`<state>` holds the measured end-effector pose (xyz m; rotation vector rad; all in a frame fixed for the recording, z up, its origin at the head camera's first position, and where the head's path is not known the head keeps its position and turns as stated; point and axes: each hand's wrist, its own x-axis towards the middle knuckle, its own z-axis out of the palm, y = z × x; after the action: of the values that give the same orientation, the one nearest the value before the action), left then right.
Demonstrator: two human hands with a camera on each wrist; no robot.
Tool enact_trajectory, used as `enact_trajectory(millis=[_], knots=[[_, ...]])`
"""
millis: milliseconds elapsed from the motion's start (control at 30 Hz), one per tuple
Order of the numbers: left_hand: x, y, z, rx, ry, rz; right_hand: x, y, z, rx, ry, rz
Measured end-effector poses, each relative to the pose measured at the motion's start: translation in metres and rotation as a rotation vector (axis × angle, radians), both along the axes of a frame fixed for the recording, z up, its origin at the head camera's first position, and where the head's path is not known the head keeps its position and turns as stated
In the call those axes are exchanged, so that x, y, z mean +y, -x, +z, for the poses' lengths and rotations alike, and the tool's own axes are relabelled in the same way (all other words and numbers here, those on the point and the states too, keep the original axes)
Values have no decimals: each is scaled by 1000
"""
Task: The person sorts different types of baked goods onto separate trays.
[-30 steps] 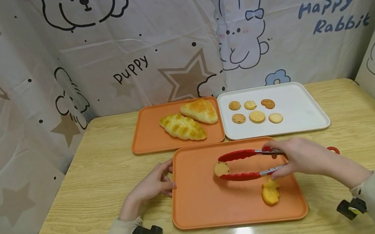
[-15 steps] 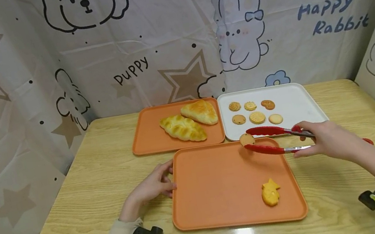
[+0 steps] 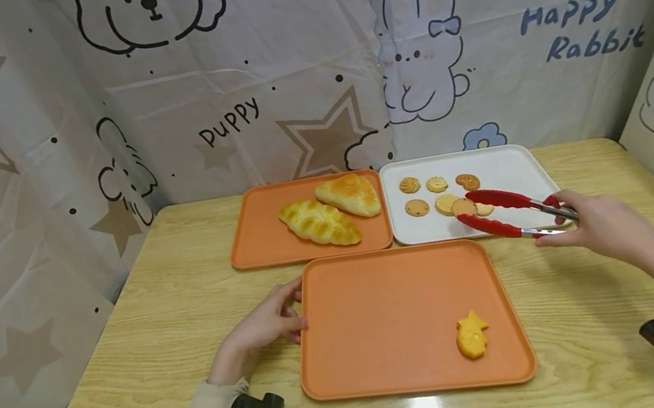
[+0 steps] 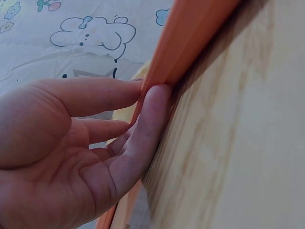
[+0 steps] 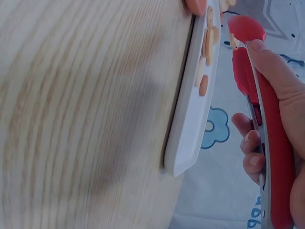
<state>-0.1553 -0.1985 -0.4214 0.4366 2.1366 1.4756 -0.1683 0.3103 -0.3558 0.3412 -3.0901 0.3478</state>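
My left hand [image 3: 264, 323] holds the left edge of the front orange tray [image 3: 381, 326]; the left wrist view shows its thumb and fingers at the rim [image 4: 164, 62]. My right hand [image 3: 608, 224] grips red-tipped kitchen tongs [image 3: 492, 227]. Between their tips is a round cookie [image 3: 463, 207], held above the front part of the white tray [image 3: 523, 180]. In the head view it overlaps a ridged round cookie [image 3: 445, 204] and a pale plain cookie [image 3: 484, 208] behind it. A yellow fish-shaped cookie [image 3: 472, 337] lies at the front tray's lower right.
Two pastries, a braided bread [image 3: 319, 223] and a triangular one [image 3: 350, 195], lie on the back orange tray [image 3: 259, 227]. More cookies stand in rows on the white tray, among them a speckled one [image 3: 416, 208]. A printed cloth [image 3: 250, 64] hangs behind the table.
My right hand has carried the tongs and the round cookie from above the front orange tray, rightward and away, to above the white tray. The left hand stays at the tray's edge.
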Motion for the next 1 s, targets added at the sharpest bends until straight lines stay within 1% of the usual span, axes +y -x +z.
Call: enact_trajectory(millis=[233, 500, 700, 833, 933, 1000], knots=[[1, 1, 2, -5, 8, 2, 15, 8, -5, 14, -8, -87], [1, 1, 1, -4, 3, 0, 23, 19, -8, -39, -3, -186], [1, 1, -1, -11, 2, 5, 24, 22, -12, -54, 12, -233], [1, 1, -1, -12, 2, 7, 22, 24, -14, -37, 25, -261], [1, 1, 0, -10, 2, 11, 21, 27, -16, -26, 32, -277], [1, 1, 1, -5, 4, 5, 21, 31, -17, -36, 36, -286]])
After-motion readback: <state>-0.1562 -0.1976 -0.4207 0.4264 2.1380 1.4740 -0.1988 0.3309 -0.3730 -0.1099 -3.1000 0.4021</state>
